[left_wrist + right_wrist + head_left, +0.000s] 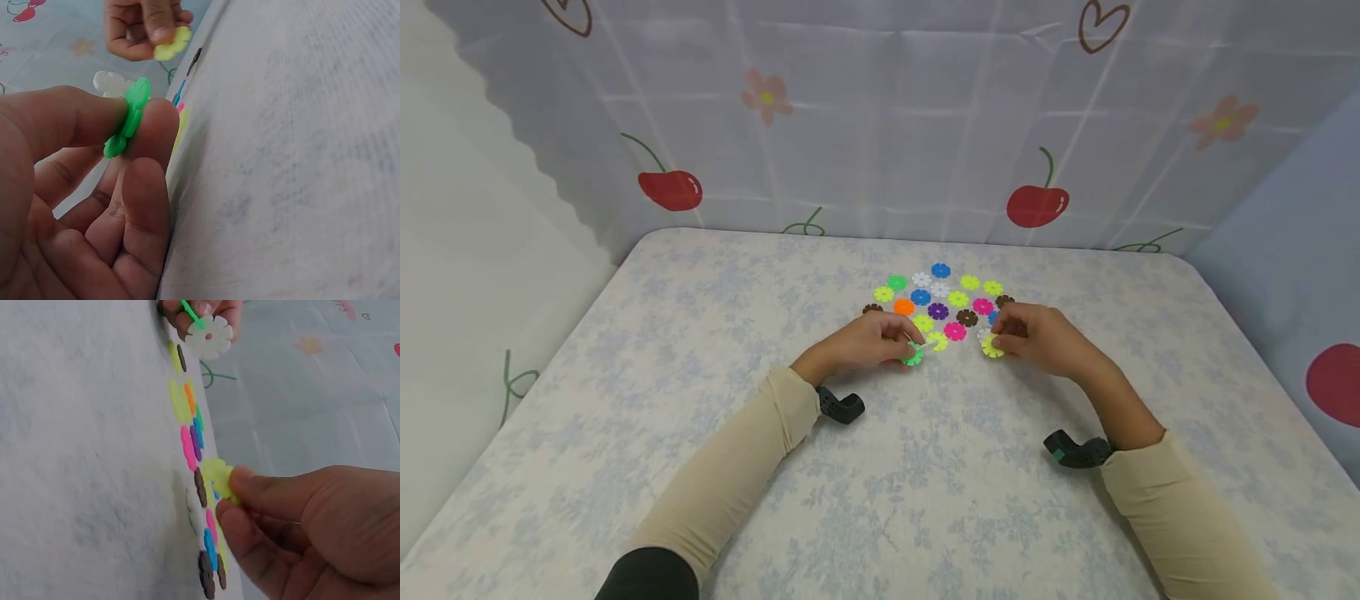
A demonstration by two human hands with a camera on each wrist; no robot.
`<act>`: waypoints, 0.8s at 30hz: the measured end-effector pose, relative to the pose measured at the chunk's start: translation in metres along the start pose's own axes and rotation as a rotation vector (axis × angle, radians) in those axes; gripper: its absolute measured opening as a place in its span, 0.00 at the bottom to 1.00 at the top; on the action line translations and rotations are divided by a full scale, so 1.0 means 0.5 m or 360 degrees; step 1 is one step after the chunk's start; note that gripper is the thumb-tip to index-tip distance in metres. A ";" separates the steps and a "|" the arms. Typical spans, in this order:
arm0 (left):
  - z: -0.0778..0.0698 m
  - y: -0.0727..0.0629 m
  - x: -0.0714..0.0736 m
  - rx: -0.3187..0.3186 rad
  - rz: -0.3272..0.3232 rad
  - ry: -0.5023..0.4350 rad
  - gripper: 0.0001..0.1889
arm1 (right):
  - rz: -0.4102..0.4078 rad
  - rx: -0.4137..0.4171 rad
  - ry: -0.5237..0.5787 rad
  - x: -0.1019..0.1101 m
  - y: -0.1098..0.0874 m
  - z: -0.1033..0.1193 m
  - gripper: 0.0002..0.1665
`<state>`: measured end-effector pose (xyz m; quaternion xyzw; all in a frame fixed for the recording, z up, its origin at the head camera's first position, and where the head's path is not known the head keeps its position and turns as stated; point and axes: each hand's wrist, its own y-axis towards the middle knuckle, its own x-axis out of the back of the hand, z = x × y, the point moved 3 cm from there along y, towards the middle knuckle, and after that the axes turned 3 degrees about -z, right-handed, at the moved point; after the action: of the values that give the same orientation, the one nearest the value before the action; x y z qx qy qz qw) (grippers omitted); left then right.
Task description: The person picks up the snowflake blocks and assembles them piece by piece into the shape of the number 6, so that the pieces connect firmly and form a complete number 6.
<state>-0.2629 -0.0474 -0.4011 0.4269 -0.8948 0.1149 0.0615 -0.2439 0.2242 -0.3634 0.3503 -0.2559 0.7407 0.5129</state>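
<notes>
Between thumb and fingertip, my left hand (874, 340) pinches a green snowflake disc (134, 119). Slotted into that disc at an angle is a white snowflake disc (215, 345), best seen in the right wrist view. My right hand (1041, 340) pinches a yellow snowflake disc (992, 347) by its edge, just above the table. The two hands are apart, with a yellow disc (937, 341) and a pink disc (955, 332) lying between and slightly beyond them.
Several loose discs are spread flat beyond the hands, among them a purple one (937, 311), an orange one (904, 307) and a brown one (967, 317). They lie on a patterned tablecloth (880, 508). A cherry-print curtain (865, 125) hangs along the far edge.
</notes>
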 end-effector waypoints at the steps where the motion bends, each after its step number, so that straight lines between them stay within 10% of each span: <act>1: 0.000 0.000 0.000 -0.0001 0.0006 0.0006 0.10 | -0.0012 -0.0016 0.0099 -0.003 0.001 0.004 0.07; 9: 0.005 0.003 -0.003 -0.0020 0.0030 0.0063 0.11 | -0.0038 -0.0125 0.0660 -0.048 0.007 0.032 0.11; 24: 0.002 0.002 -0.012 -0.0107 0.0036 0.0188 0.09 | -0.0009 -0.0033 0.0713 -0.087 0.012 0.052 0.05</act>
<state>-0.2602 -0.0428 -0.4035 0.4070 -0.8977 0.1104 0.1273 -0.2329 0.1776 -0.3815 0.1724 -0.1420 0.7961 0.5625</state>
